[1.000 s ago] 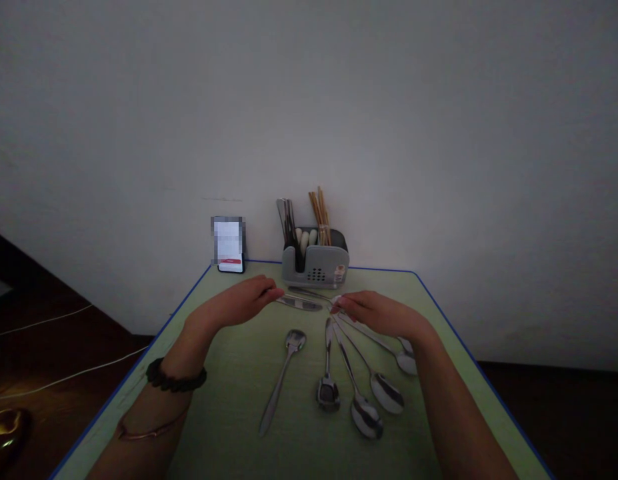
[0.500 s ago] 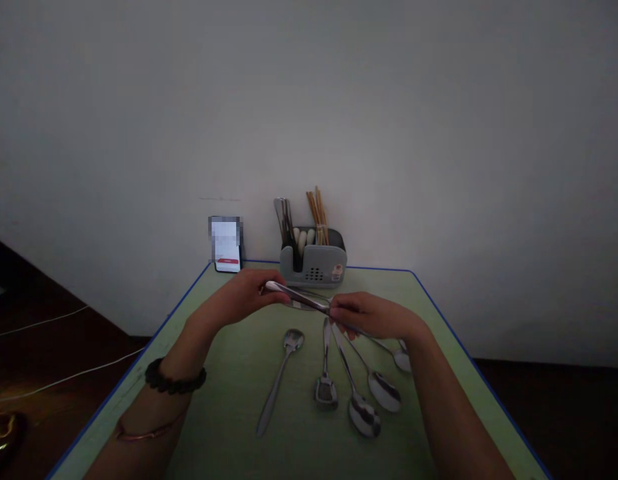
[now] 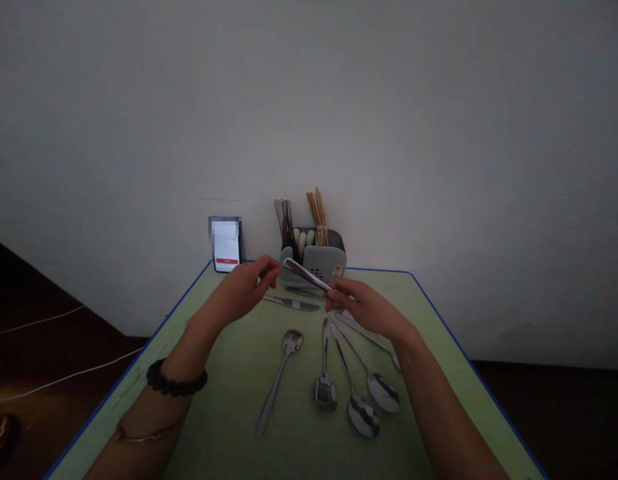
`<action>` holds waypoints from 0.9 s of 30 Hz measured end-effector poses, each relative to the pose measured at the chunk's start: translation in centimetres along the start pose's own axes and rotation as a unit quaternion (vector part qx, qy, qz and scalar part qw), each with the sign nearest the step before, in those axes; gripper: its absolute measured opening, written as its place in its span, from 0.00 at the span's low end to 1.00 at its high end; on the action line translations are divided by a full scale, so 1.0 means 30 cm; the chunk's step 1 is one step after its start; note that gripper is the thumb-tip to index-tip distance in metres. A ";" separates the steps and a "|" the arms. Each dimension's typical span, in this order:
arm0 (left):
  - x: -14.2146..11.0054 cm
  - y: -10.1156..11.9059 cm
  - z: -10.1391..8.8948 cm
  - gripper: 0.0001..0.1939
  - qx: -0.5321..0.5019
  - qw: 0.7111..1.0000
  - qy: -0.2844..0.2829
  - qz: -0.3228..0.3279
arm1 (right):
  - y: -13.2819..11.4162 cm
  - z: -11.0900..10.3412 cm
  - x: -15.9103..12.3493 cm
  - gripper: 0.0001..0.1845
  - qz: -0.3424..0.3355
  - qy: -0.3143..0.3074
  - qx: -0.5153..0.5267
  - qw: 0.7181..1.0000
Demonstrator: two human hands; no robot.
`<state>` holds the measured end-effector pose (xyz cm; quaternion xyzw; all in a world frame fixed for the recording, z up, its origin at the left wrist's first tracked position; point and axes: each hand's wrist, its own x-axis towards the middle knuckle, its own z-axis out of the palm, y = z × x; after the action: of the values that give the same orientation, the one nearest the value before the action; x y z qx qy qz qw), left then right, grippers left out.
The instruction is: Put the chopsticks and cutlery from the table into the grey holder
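My right hand [image 3: 361, 303] grips a piece of shiny metal cutlery [image 3: 306, 272], raised above the table with its handle end tilted up to the left. Its other end is hidden by the hand, so its kind cannot be told. My left hand [image 3: 246, 287] hangs to the left of that end, fingers loosely bent and apart, holding nothing. Beneath lie a square-ended spoon [image 3: 279, 381], a second one [image 3: 325, 393], and two round-bowled spoons, a near one [image 3: 363, 415] and a farther one [image 3: 383, 391]. A table knife [image 3: 293, 304] lies behind, between the hands.
A grey cutlery holder [image 3: 313, 263] stands against the wall with metal handles, pale rounded handles and wooden chopsticks [image 3: 317, 217] in it. To its left a lit phone [image 3: 227, 247] leans upright. The green table [image 3: 229, 407] has a blue edge. Another slim utensil [image 3: 371, 339] lies beside my right wrist.
My left hand has let go of the cutlery and drawn slightly up and left. My right hand has lifted it a little, tilting its handle end upward. The table knife shows more fully.
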<state>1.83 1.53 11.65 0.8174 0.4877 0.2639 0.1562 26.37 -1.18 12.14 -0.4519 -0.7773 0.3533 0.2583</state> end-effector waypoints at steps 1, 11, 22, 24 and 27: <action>0.000 0.002 -0.002 0.13 0.007 1.000 -0.003 0.003 | 0.002 0.002 0.003 0.14 0.002 0.020 0.041 0.999; -0.010 0.030 0.008 0.19 -0.025 0.982 -0.185 0.040 | 0.013 0.064 0.043 0.14 0.017 0.134 0.367 0.920; -0.027 0.041 -0.001 0.22 -0.173 0.948 -0.265 0.033 | 0.003 0.049 0.037 0.17 0.029 0.122 0.451 0.884; -0.023 0.014 0.000 0.21 -0.162 0.947 -0.275 0.037 | -0.002 0.044 0.032 0.19 0.046 0.128 0.454 0.881; -0.019 -0.032 -0.002 0.20 -0.149 0.947 -0.283 0.028 | -0.018 0.038 0.022 0.20 0.059 0.135 0.407 0.901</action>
<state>0.88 1.51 11.05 0.8391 0.3560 0.0955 0.4000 24.97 -1.15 11.90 -0.3955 -0.4955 0.5892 0.5010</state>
